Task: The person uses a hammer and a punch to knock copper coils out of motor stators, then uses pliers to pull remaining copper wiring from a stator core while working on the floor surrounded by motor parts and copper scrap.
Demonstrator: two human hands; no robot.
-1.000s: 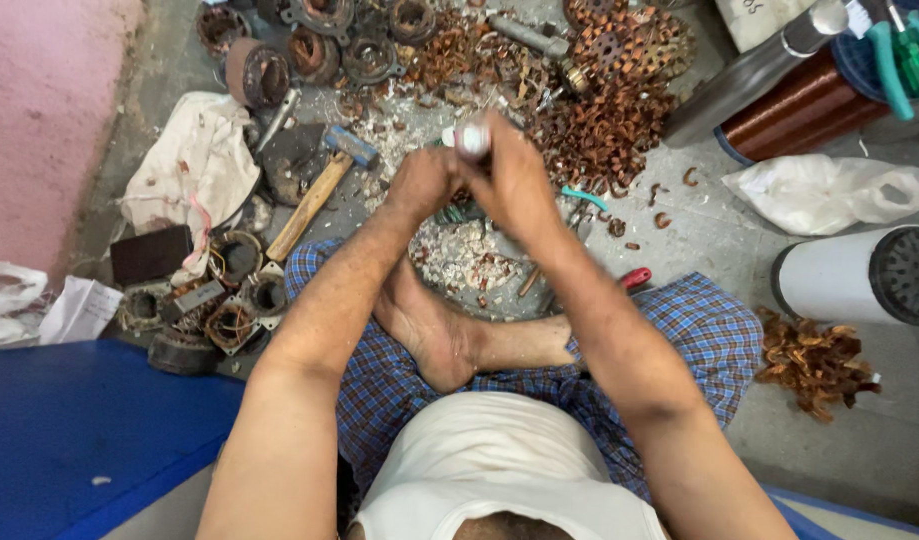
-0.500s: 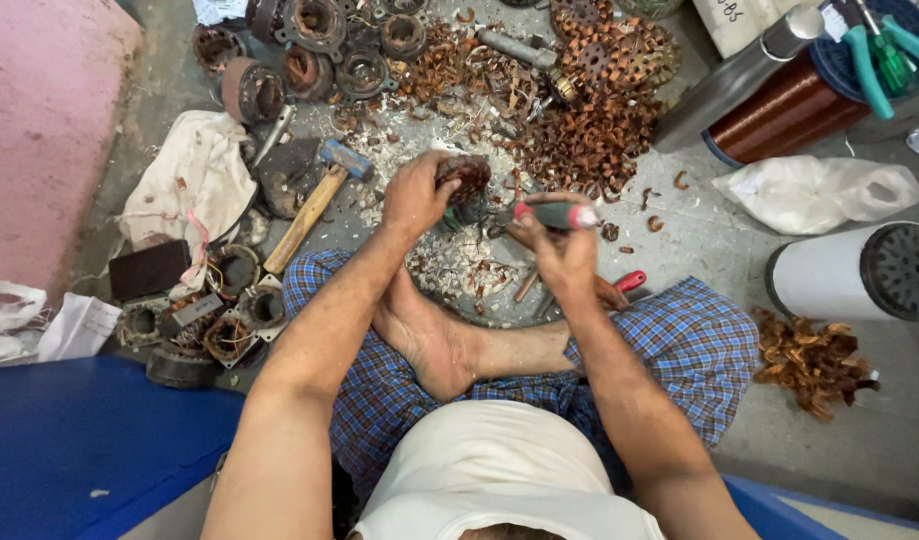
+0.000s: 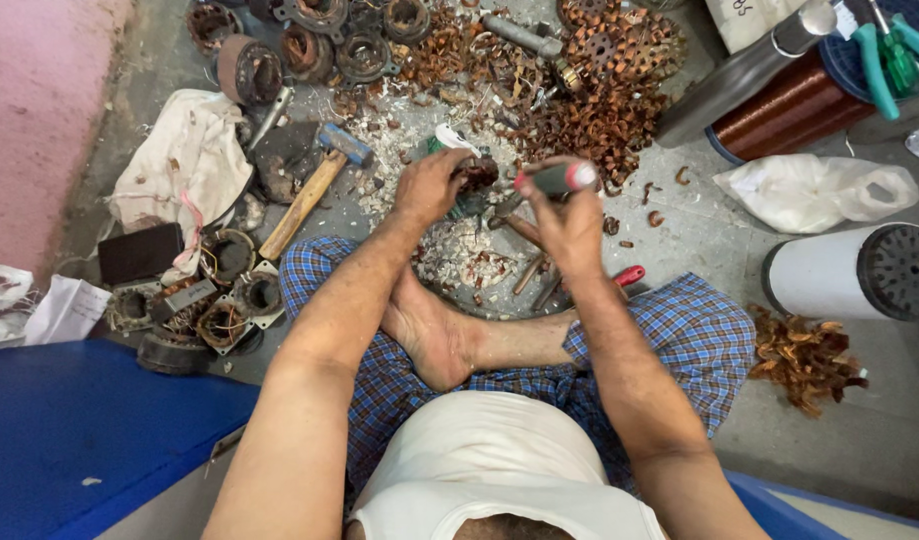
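I sit cross-legged on the floor. My left hand grips a small rusty coil part above a heap of pale scraps. My right hand is closed around a screwdriver with a dark handle and red cap, its shaft angled toward the coil part. The two hands are a short distance apart, just above my bare foot.
A wooden-handled hammer lies to the left beside a dirty cloth. Several motor stators sit at left. Copper scrap is piled ahead. A copper wire spool, white cylinder, plastic bag and red-handled tool are right.
My hands were pressed together around one part a second ago. They have since separated: the right hand now holds the screwdriver and has moved right and down, the left keeps the coil part.
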